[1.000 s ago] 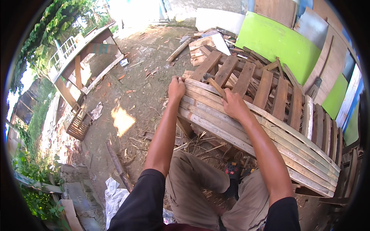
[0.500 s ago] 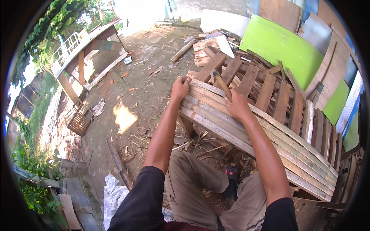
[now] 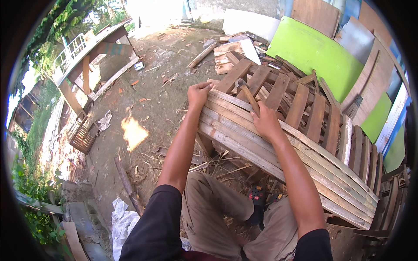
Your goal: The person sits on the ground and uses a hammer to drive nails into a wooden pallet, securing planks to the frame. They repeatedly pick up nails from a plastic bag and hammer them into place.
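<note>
The right hand (image 3: 266, 122) has its fingers wrapped around a hammer (image 3: 249, 96); its head is near the brown slats (image 3: 276, 92), beside the long pale strips (image 3: 244, 126); the left hand (image 3: 199, 94) is at the strips' left end, fingers bent close together; I cannot tell if they hold anything.

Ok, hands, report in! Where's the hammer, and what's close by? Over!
Right hand gripping hammer by its handle. Left hand at the pale wooden slats' left end, its grip unclear. Brown slats just beyond.
</note>
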{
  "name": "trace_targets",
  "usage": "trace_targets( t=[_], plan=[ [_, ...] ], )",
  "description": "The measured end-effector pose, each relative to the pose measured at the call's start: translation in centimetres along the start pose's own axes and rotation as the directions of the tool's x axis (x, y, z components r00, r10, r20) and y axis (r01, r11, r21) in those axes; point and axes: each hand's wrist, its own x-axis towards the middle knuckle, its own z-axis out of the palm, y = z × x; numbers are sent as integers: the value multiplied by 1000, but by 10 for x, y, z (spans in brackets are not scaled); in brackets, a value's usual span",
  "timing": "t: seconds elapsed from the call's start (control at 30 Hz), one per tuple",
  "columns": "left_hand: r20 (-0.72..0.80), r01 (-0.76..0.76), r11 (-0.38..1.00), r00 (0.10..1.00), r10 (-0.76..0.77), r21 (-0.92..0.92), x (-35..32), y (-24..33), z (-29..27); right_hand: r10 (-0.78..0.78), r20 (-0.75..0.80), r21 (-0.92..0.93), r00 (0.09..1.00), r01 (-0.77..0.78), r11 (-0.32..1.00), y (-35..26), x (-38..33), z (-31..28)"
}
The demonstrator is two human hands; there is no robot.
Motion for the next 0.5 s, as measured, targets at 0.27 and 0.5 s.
trace_targets(
  t=[0.27, 0.5],
  plan=[
    [-7, -44, 988, 999, 45, 151, -6, 10, 5, 25, -37, -11, 999, -26, 1000, 4, -1, 1],
    [0, -59, 981, 998, 60, 187, -10, 14, 4, 16, -47, -2, 999, -17, 1000, -1, 1, -1]
  ],
)
